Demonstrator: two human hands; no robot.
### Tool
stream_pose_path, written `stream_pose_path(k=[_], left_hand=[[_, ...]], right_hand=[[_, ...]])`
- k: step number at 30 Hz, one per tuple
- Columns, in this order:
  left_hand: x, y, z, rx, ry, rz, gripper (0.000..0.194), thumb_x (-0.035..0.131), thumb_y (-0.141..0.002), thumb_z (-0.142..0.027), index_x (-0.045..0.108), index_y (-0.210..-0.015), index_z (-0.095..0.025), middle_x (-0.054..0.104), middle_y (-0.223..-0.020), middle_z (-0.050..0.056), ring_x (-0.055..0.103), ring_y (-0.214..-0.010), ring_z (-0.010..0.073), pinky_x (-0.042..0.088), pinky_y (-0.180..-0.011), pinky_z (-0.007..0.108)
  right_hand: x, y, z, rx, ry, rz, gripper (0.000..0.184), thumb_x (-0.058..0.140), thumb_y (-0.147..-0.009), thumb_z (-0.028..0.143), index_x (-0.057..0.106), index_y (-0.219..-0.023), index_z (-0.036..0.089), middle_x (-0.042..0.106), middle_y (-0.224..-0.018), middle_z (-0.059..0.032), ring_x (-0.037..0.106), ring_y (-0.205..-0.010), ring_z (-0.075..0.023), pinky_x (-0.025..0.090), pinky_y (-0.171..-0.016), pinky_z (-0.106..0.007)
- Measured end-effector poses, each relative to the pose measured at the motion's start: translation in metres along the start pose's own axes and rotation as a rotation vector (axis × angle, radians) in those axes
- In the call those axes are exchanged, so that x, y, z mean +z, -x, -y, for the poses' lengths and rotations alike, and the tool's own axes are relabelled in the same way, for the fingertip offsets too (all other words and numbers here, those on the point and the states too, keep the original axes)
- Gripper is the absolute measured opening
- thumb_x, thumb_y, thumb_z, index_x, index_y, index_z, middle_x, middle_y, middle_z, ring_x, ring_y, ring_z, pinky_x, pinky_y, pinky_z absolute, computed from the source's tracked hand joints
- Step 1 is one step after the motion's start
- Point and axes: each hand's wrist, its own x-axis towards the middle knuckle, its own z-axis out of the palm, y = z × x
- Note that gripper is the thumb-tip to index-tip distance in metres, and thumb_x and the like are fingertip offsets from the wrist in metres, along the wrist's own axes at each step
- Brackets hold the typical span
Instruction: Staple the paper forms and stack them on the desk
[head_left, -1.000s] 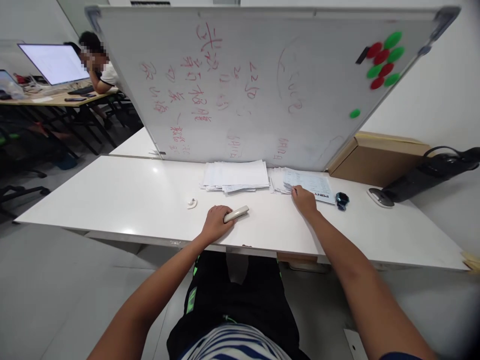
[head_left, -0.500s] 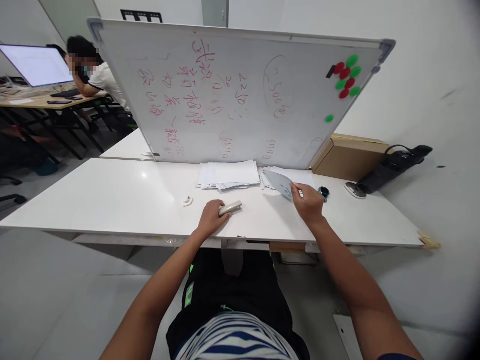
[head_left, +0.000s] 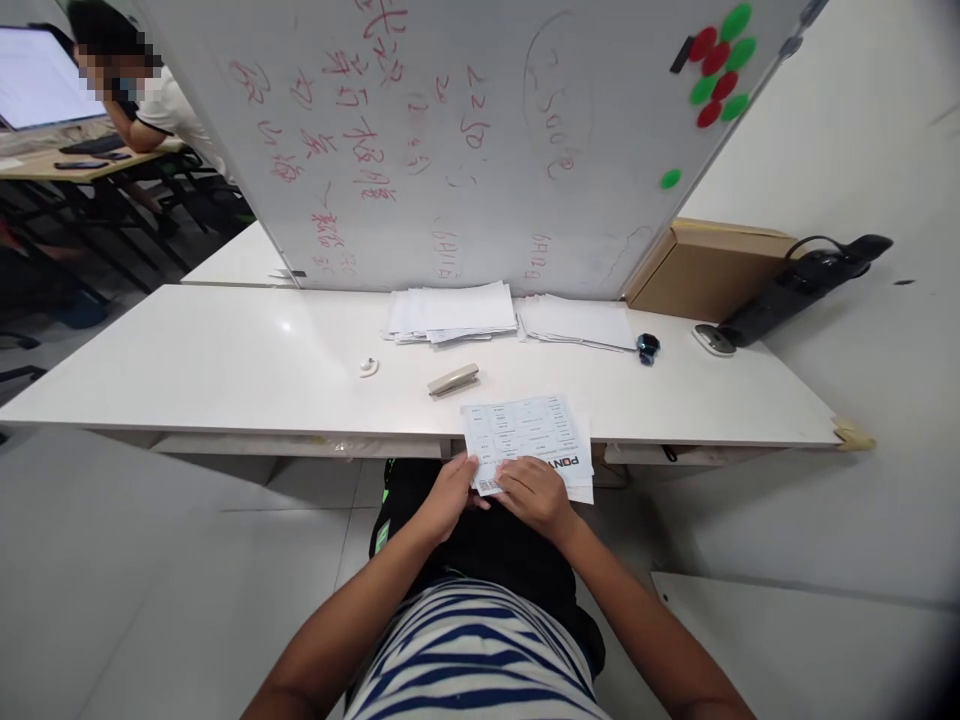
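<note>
Printed sheets of paper (head_left: 525, 430) are held in front of my body, over the near edge of the desk. At their left corner my left hand (head_left: 450, 492) pinches the edge, thumb on top. My right hand (head_left: 536, 490) grips the near side, its fingers lying across the print. A second sheet shows from under the top one on the right. Just beyond the papers a beige stapler (head_left: 454, 381) lies on the desk, touched by neither hand.
Two paper stacks, a left one (head_left: 450, 312) and a right one (head_left: 577, 322), lie before a whiteboard (head_left: 480, 180). On the right are a watch (head_left: 647, 347), a mouse (head_left: 712, 340), a black bottle (head_left: 806, 290) and a cardboard box (head_left: 705, 270). A small white object (head_left: 367, 367) lies left. Another person sits far left.
My left hand has let go of the stapler, which stays on the desk. My right hand has brought paper from the right stack toward my body, and both hands now hold it.
</note>
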Motion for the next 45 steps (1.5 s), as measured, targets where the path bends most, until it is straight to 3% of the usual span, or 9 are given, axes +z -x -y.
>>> stream_pose_path(k=[4, 8, 11, 14, 20, 26, 35, 40, 45], left_hand=[[-0.022, 0.004, 0.022, -0.083, 0.030, -0.073, 0.053, 0.070, -0.075, -0.055, 0.068, -0.104, -0.011, 0.071, -0.088, 0.010, 0.061, -0.065, 0.0132, 0.049, -0.050, 0.021], [-0.027, 0.004, 0.031, -0.116, 0.026, -0.163, 0.049, 0.074, -0.072, -0.055, 0.069, -0.093, -0.011, 0.070, -0.083, 0.009, 0.061, -0.063, 0.0114, 0.046, -0.049, 0.019], [-0.024, 0.003, 0.033, -0.121, 0.054, -0.195, 0.048, 0.078, -0.067, -0.052, 0.069, -0.088, -0.011, 0.069, -0.078, 0.007, 0.058, -0.060, 0.0096, 0.042, -0.045, 0.017], [-0.023, 0.001, 0.032, -0.103, 0.068, -0.229, 0.047, 0.080, -0.066, -0.051, 0.068, -0.088, -0.011, 0.068, -0.079, 0.006, 0.058, -0.059, 0.0088, 0.042, -0.045, 0.017], [-0.031, 0.002, 0.022, -0.161, 0.062, -0.144, 0.048, 0.073, -0.074, -0.052, 0.066, -0.104, -0.015, 0.071, -0.093, 0.009, 0.066, -0.072, 0.0136, 0.055, -0.058, 0.022], [-0.040, 0.006, 0.013, -0.182, -0.063, -0.005, 0.048, 0.076, -0.072, -0.049, 0.068, -0.104, -0.014, 0.072, -0.096, 0.011, 0.067, -0.074, 0.0153, 0.056, -0.061, 0.024], [-0.032, -0.002, 0.021, -0.003, -0.069, -0.220, 0.040, 0.082, -0.065, -0.037, 0.072, -0.096, -0.014, 0.073, -0.103, 0.010, 0.067, -0.081, 0.0182, 0.055, -0.064, 0.027], [-0.034, -0.005, 0.022, 0.017, -0.039, -0.276, 0.042, 0.083, -0.065, -0.037, 0.072, -0.098, -0.014, 0.072, -0.104, 0.010, 0.067, -0.083, 0.0194, 0.054, -0.062, 0.027], [-0.036, -0.009, 0.024, 0.021, -0.017, -0.307, 0.042, 0.082, -0.065, -0.037, 0.071, -0.099, -0.014, 0.072, -0.105, 0.010, 0.066, -0.081, 0.0179, 0.053, -0.061, 0.025]], right_hand=[[0.005, 0.025, 0.002, 0.207, 0.054, -0.021, 0.028, 0.072, -0.079, 0.035, 0.064, -0.105, 0.032, 0.071, -0.112, -0.0052, 0.063, -0.110, -0.0301, 0.039, -0.104, -0.056], [0.006, 0.046, -0.007, 0.810, 0.061, -0.434, 0.041, 0.075, -0.074, 0.032, 0.062, -0.112, 0.034, 0.061, -0.129, -0.0081, 0.051, -0.126, -0.0360, 0.030, -0.107, -0.068], [0.003, 0.058, -0.015, 1.264, -0.427, -0.565, 0.057, 0.079, -0.068, 0.035, 0.054, -0.119, 0.028, 0.064, -0.122, -0.0107, 0.061, -0.114, -0.0320, 0.050, -0.094, -0.058], [-0.003, 0.067, -0.019, 1.486, -0.859, -0.615, 0.052, 0.083, -0.063, 0.036, 0.055, -0.105, 0.023, 0.073, -0.101, -0.0062, 0.070, -0.095, -0.0244, 0.058, -0.084, -0.044], [-0.026, 0.075, -0.021, 1.587, -0.959, -0.615, 0.037, 0.088, -0.056, 0.036, 0.066, -0.080, 0.017, 0.075, -0.083, -0.0050, 0.070, -0.072, -0.0200, 0.061, -0.066, -0.034], [-0.040, 0.068, -0.027, 1.576, -1.005, -0.612, 0.037, 0.085, -0.060, 0.044, 0.069, -0.081, 0.017, 0.075, -0.078, -0.0052, 0.070, -0.064, -0.0220, 0.061, -0.058, -0.037], [-0.027, 0.062, -0.024, 1.532, -0.887, -0.819, 0.035, 0.084, -0.061, 0.045, 0.065, -0.074, 0.019, 0.074, -0.077, -0.0016, 0.070, -0.066, -0.0194, 0.061, -0.060, -0.034], [-0.028, 0.065, -0.022, 1.489, -0.881, -0.745, 0.041, 0.088, -0.056, 0.038, 0.067, -0.086, 0.020, 0.075, -0.086, -0.0024, 0.070, -0.074, -0.0188, 0.060, -0.067, -0.034], [-0.029, 0.075, -0.027, 1.535, -0.800, -0.699, 0.035, 0.087, -0.056, 0.040, 0.066, -0.073, 0.018, 0.073, -0.073, -0.0024, 0.067, -0.061, -0.0171, 0.058, -0.058, -0.031]])
